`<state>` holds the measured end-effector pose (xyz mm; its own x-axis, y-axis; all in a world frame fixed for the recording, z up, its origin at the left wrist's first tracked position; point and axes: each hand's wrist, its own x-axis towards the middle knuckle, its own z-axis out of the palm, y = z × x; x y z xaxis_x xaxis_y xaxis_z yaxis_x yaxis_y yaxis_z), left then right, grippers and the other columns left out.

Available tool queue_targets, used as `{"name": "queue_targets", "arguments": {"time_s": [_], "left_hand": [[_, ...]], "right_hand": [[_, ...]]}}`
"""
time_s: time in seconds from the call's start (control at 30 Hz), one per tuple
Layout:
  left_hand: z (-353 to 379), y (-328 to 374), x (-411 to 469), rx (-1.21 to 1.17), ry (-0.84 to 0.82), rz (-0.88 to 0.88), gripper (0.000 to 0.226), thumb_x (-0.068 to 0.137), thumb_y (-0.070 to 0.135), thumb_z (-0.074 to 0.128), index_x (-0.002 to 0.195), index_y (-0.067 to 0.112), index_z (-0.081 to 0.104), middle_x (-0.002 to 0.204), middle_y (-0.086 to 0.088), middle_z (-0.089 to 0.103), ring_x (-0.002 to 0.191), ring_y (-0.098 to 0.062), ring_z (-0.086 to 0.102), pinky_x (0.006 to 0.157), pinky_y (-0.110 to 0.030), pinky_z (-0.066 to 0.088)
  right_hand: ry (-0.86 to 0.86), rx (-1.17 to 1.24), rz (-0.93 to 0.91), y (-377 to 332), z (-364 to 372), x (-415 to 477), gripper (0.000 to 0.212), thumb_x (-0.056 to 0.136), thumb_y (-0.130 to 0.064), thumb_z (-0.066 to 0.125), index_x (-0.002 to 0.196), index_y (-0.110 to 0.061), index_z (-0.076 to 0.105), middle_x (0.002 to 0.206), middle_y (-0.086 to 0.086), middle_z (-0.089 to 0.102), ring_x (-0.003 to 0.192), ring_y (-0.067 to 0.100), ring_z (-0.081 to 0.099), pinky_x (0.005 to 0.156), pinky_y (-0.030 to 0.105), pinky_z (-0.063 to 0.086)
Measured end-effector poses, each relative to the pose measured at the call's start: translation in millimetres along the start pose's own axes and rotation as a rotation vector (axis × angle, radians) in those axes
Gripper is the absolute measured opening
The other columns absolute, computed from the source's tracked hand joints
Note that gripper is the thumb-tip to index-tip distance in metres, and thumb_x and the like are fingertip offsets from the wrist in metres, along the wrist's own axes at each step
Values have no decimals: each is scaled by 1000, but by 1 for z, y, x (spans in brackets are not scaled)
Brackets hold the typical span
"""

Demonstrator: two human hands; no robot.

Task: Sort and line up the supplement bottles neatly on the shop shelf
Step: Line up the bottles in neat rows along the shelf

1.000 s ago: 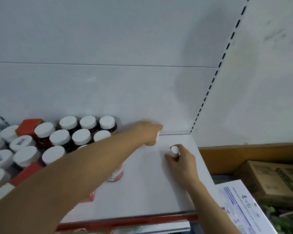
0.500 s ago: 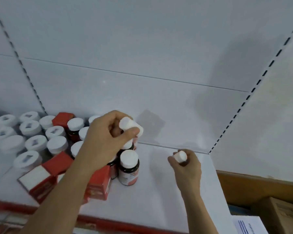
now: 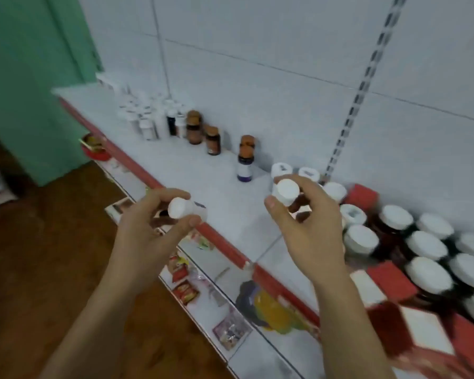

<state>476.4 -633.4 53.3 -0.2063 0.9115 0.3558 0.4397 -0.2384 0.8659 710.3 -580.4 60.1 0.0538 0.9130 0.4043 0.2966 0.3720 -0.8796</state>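
Supplement bottles [image 3: 181,207] were gripped round the body by left fingers [image 3: 170,193] and right fingers [image 3: 312,187]; judged light, rigid, slightly slippery

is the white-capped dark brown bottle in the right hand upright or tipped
Tipped: the right hand grips the white-capped dark brown bottle at a slant, cap leaning left.

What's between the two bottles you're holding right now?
Head view: only bare white shelf shows between the left bottle in the left hand and the right bottle in the right hand.
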Motion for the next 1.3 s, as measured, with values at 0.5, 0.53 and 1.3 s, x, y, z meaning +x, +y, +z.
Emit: {"name": "queue_targets", "arguments": {"time_s": [0.5,0.53,1.3], "left_hand": [[-305,-206,126,360,309,-277,51,87,24,76,134,34,57,122,20,63,112,1,61,88,-22,53],[-314,-225,139,360,335,-296,50,86,24,77,131,33,57,120,21,63,111,1,61,87,-21,53],[-431,-542,702,87,96,-171,32,95,20,71,126,24,65,119,6,69,106,-10,67,81,-15,54]], "right_hand": [[-575,29,68,-11,427,117,35,79,-19,85,104,-32,64,100,-15,71,89,3,65,81,35,56],[-584,18,69,-6,453,128,36,78,-21,86,104,-32,64,100,-14,72,91,5,66,83,38,57],[-110,-165,129,51,816,517,17,92,-26,73,106,-33,67,89,-28,65,80,2,66,68,8,47]]}}
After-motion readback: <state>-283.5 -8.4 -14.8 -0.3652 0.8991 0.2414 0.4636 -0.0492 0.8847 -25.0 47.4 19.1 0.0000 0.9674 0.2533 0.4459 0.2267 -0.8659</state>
